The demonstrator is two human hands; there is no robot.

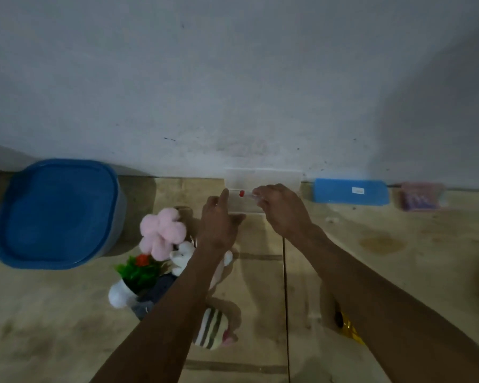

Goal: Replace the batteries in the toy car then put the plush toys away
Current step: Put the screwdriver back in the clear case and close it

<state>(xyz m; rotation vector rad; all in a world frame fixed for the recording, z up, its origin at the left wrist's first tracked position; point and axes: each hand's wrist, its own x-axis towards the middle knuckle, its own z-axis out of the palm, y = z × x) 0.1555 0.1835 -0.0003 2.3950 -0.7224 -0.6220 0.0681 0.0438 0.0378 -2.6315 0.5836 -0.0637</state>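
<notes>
Item logged: my right hand (pixel 281 210) pinched clear red-tipped tool (pixel 246 194) at clear box (pixel 263 178) by wall. My left hand (pixel 219 219) beside grip, finger extended, holding nothing I could see. Plush toys (pixel 163 233) left of and nearer than grip, on floor. Blue tub (pixel 58 211) farther left. Toy car: could not tell.

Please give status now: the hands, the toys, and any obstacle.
Right hand pinching small clear tool with red tip over clear box; left hand beside it, open. Plush toys not stored. Blue bin lidded.
</notes>
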